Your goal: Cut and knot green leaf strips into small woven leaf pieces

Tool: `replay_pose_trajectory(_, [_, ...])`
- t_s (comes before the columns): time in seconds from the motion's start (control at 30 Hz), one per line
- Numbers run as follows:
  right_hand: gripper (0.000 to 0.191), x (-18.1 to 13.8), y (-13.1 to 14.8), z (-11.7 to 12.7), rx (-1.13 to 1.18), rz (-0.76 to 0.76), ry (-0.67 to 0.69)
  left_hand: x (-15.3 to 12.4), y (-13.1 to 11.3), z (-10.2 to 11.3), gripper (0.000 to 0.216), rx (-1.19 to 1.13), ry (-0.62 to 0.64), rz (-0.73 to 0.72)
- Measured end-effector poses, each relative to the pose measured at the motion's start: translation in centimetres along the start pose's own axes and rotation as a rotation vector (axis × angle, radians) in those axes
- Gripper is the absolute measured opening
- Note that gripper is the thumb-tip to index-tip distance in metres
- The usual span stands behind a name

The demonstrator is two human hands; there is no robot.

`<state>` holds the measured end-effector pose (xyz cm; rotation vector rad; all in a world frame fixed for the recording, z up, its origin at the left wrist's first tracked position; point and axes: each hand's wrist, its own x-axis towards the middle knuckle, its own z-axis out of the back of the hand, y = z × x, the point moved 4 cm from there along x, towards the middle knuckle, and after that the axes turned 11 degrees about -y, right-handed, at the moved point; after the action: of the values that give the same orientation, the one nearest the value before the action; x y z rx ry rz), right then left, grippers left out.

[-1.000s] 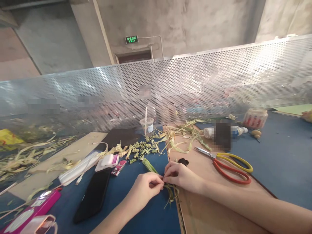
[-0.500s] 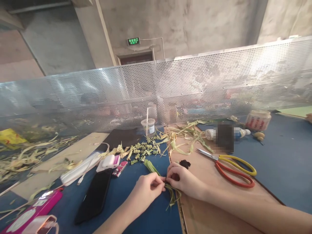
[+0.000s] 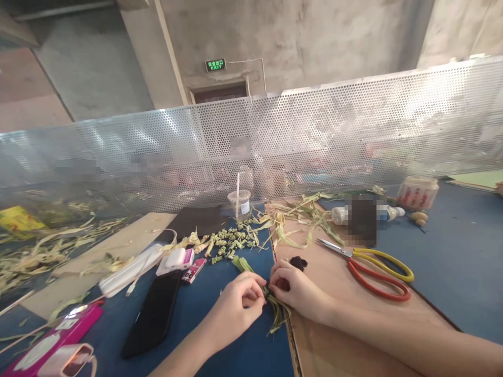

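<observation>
A green leaf strip (image 3: pixel 242 264) runs beneath my hands, and its loose thin ends (image 3: pixel 279 318) hang toward me over the board's edge. My left hand (image 3: pixel 240 301) is closed with fingers curled and bent over the strip; its fingertips hide whatever lies in them. With thumb and fingers pinched together, my right hand (image 3: pixel 296 290) grips the strip close by. Just beyond the right hand lies a small black bunched thing (image 3: pixel 299 263). Several small knotted green leaf pieces (image 3: pixel 231 243) lie beyond my left hand.
Scissors (image 3: pixel 369 269) with red and yellow handles lie on the brown board (image 3: pixel 334 340) at right. A black phone (image 3: pixel 155 317), a white power strip (image 3: pixel 129 272) and a magenta device (image 3: pixel 58 335) lie at left. A plastic cup (image 3: pixel 240 204) with a straw stands behind.
My left hand has shifted slightly, its fingers lifting and spreading up over the strip near the right hand. The right hand stays in place.
</observation>
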<state>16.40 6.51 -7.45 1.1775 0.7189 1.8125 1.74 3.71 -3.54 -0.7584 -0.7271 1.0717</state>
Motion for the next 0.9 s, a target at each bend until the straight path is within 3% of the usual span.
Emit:
replay_pose_trajectory(0.33, [0.008, 0.1, 0.1, 0.2, 0.002, 0.018, -0.041, 0.4, 0.9, 0.0, 0.016, -0.116, -0.011, 0.031])
replay_pose_trajectory(0.73, [0.01, 0.0, -0.7, 0.5, -0.092, -0.048, -0.142, 0.5, 1.6, 0.0, 0.014, -0.055, -0.021, 0.082])
replay_pose_trajectory(0.9, [0.009, 0.1, -0.1, 0.7, -0.093, -0.055, -0.112, 0.6, 1.6, 0.0, 0.01, -0.064, -0.007, 0.079])
